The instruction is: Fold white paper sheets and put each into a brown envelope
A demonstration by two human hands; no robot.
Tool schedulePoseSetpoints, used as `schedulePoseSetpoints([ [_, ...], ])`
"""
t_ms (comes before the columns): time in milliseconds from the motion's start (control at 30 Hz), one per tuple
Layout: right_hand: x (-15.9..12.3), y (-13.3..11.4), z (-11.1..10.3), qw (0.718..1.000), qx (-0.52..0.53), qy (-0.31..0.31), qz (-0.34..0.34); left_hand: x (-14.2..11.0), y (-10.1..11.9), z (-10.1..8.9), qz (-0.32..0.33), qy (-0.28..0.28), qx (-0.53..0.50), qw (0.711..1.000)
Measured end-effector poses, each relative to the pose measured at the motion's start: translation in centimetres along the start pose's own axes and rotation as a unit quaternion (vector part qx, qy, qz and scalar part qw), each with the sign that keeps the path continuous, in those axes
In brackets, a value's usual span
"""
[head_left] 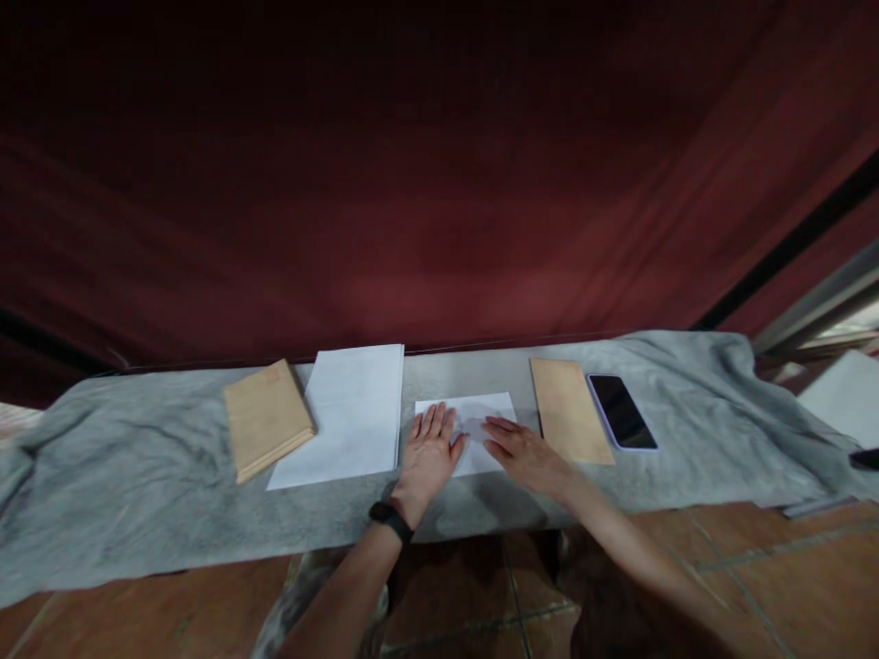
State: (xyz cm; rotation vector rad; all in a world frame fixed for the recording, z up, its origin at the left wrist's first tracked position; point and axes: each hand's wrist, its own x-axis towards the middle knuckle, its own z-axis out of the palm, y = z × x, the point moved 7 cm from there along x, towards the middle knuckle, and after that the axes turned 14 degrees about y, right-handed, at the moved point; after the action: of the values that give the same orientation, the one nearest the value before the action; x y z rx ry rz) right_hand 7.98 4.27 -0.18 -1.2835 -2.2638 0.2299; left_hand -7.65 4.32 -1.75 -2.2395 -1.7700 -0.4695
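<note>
A white sheet of paper (pixel 486 408), apparently folded, lies in the middle of the cloth-covered surface. Flat on its left part rests my left hand (pixel 430 448), fingers stretched out, a black band on the wrist. My right hand (pixel 526 453) touches the right side of the same paper with its fingers extended. Neither hand grips anything. To the left lies a stack of larger white sheets (pixel 357 412), partly overlapped by a pile of brown envelopes (pixel 266 416). Right of my right hand is a single brown envelope (pixel 571 407).
A phone (pixel 623 412) with a pale purple case lies beside the right envelope. Grey cloth (pixel 130 467) covers the long, narrow surface. Behind it hangs a dark red curtain-like backdrop (pixel 426 229). Brown floor tiles (pixel 467 586) show below the front edge.
</note>
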Motion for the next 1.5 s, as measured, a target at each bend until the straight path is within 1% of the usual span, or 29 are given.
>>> schedulePoseSetpoints([
  [33,0.7,-0.3,0.8,0.999,0.037,-0.005,-0.013,-0.2,0.0,-0.1,-0.011,-0.004,0.016,1.0],
  [100,1.9,-0.5,2.5,0.997,0.07,0.0,-0.018,-0.8,0.0,-0.3,-0.028,-0.013,0.04,0.999],
  [167,2.2,-0.6,3.9,0.997,0.066,0.008,-0.026,-1.7,0.2,-0.3,-0.031,-0.018,0.039,0.999],
  [267,1.8,-0.9,5.3,0.998,0.028,0.014,-0.045,-3.7,0.8,-0.2,-0.023,-0.014,0.023,0.999],
  [400,1.5,-0.9,6.1,0.998,-0.018,-0.005,-0.052,-6.8,2.0,-0.3,0.003,0.014,0.016,1.0],
  [500,2.2,-0.8,6.2,0.998,-0.044,-0.004,-0.041,-8.9,3.0,-0.9,0.021,0.038,0.005,0.999],
  [600,3.0,-0.7,6.2,0.997,-0.068,0.007,-0.031,-10.2,3.6,-1.4,0.02,0.037,0.002,0.999],
  [667,3.3,-0.8,6.2,0.996,-0.075,0.017,-0.039,-9.9,3.4,-1.5,-0.002,0.021,0.002,1.0],
  [700,3.3,-0.9,6.1,0.996,-0.075,0.023,-0.044,-9.3,3.0,-1.4,-0.019,0.012,0.003,1.0],
  [800,3.2,-0.9,6.1,0.995,-0.071,0.041,-0.054,-6.1,1.6,-0.7,-0.071,-0.006,0.008,0.997],
  [900,3.0,-0.9,6.1,0.995,-0.072,0.049,-0.058,-2.7,0.5,0.5,-0.081,-0.015,0.001,0.997],
  [1000,3.0,-0.7,6.1,0.994,-0.075,0.062,-0.045,-1.0,-0.3,1.5,-0.087,-0.004,0.003,0.996],
  [1100,2.8,0.1,5.9,0.992,-0.09,0.088,-0.007,-0.8,-0.7,1.9,-0.105,0.014,0.011,0.994],
  [1200,2.2,1.1,5.5,0.985,-0.12,0.124,0.022,-1.1,-0.8,1.9,-0.107,0.014,0.009,0.994],
  [1367,0.5,2.5,4.3,0.969,-0.171,0.177,0.016,-1.0,-0.7,1.2,-0.099,0.002,0.0,0.995],
  [1500,-0.5,3.3,3.7,0.964,-0.191,0.183,0.001,-0.8,0.0,0.6,-0.077,0.001,-0.007,0.997],
])
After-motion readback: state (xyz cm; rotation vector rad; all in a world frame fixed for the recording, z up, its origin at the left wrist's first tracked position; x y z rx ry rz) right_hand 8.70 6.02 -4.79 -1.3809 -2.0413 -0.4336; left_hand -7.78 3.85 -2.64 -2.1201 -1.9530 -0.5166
